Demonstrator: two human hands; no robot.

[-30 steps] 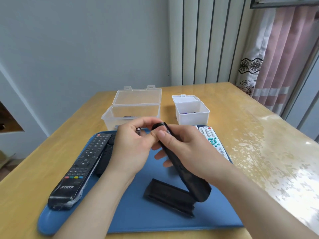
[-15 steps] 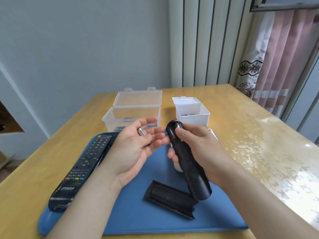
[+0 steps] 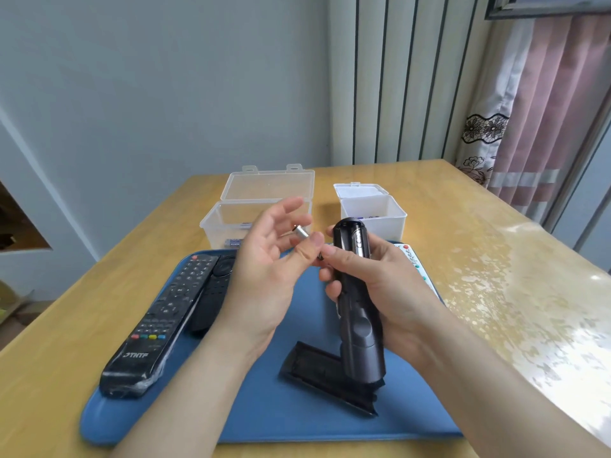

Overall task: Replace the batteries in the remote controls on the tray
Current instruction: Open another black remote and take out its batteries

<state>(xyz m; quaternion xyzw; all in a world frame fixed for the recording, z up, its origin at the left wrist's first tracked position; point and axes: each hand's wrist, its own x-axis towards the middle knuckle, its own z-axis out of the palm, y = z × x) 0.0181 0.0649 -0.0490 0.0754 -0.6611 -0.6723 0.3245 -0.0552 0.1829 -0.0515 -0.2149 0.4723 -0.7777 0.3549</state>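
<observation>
My right hand grips a black remote upright over the blue tray, its open battery bay facing me. My left hand pinches a silver battery between thumb and fingertips, just left of the remote's top. The remote's black battery cover lies on the tray below. A long black remote and a second dark remote lie on the tray's left. A white remote shows behind my right hand.
A clear open box with batteries stands behind the tray on the left, a small white open box on the right. The wooden table stretches to the right, with a curtain beyond it.
My left hand has drawn back from the remote's top with the battery in its fingertips and turned palm up. My right hand has tilted the remote more upright.
</observation>
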